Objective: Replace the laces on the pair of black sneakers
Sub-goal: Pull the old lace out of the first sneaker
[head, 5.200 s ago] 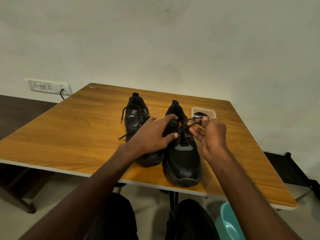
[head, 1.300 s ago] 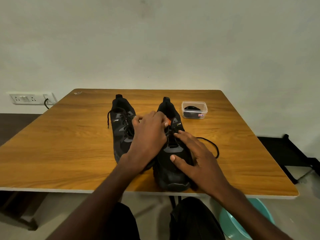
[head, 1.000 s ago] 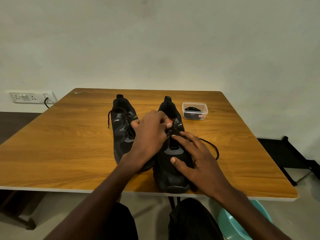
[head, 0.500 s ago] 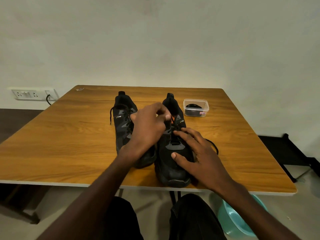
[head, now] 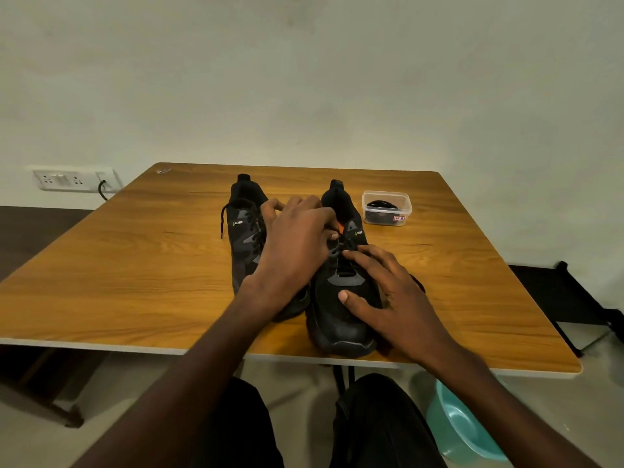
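Head view, sneakers: two black sneakers stand side by side on the wooden table (head: 135, 265), toes toward the near edge. The left sneaker (head: 244, 238) is fully laced, with a loose lace end hanging at its left side. The right sneaker (head: 341, 298) is the one being worked on.

Head view, left hand: the left hand (head: 297, 244) reaches across to the right sneaker's upper eyelets, fingers curled down at the lace (head: 334, 251). It appears to pinch that lace, though the fingertips are partly hidden.

Head view, right hand: the right hand (head: 388, 298) lies spread over the right sneaker's toe and right flank, fingers apart and fairly straight, thumb on the toe. It steadies the shoe and clasps nothing.

Head view, container: one clear plastic container (head: 386, 208) sits at the far right, near the right sneaker's heel, with a dark coil inside, probably spare laces.

Head view, step in hand: seemingly drawing the old lace out of the eyelets. To do it well, press down firmly with the right hand so the shoe stays put, and pull one crossing at a time from the top row, loosening before tugging so nothing snags.

Head view, count: two sneakers, one container, two hands, one table; one teal basin (head: 462, 430) on the floor at near right.
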{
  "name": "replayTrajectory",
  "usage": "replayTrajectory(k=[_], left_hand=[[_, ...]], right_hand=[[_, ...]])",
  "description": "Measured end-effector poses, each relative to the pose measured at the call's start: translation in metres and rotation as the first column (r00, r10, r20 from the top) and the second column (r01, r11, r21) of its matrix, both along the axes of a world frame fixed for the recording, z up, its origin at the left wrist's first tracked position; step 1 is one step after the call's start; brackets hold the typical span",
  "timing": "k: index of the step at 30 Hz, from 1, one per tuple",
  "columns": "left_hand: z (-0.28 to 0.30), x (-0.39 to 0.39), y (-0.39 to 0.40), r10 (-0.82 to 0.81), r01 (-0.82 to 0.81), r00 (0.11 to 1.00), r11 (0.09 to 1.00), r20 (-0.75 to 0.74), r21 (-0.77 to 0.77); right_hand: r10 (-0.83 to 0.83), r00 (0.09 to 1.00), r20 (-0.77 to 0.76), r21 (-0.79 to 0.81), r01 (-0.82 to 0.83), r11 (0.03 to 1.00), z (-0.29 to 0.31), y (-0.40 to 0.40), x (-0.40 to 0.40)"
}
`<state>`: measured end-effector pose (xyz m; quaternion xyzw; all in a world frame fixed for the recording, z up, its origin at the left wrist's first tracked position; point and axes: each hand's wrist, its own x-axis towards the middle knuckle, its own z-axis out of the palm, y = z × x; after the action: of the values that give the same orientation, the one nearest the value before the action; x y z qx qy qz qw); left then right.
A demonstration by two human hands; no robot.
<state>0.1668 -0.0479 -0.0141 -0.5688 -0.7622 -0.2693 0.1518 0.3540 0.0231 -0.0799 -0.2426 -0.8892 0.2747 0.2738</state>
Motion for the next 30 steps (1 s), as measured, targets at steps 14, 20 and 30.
replayTrajectory(k=[14,20,30], left_hand=[[0.002,-0.003,0.0,-0.04,0.044,0.993,0.998,0.107,-0.038],[0.013,0.0,0.0,-0.245,0.066,0.707,0.957,0.663,0.282],[0.007,-0.007,0.001,-0.117,0.13,0.956,0.991,0.268,-0.031]], right_hand=[[-0.015,0.999,0.029,0.027,0.014,1.0,0.0,0.003,0.0],[-0.007,1.0,0.024,0.022,0.007,1.0,0.001,0.001,0.003],[-0.016,1.0,0.02,0.022,0.015,1.0,0.001,0.002,0.001]])
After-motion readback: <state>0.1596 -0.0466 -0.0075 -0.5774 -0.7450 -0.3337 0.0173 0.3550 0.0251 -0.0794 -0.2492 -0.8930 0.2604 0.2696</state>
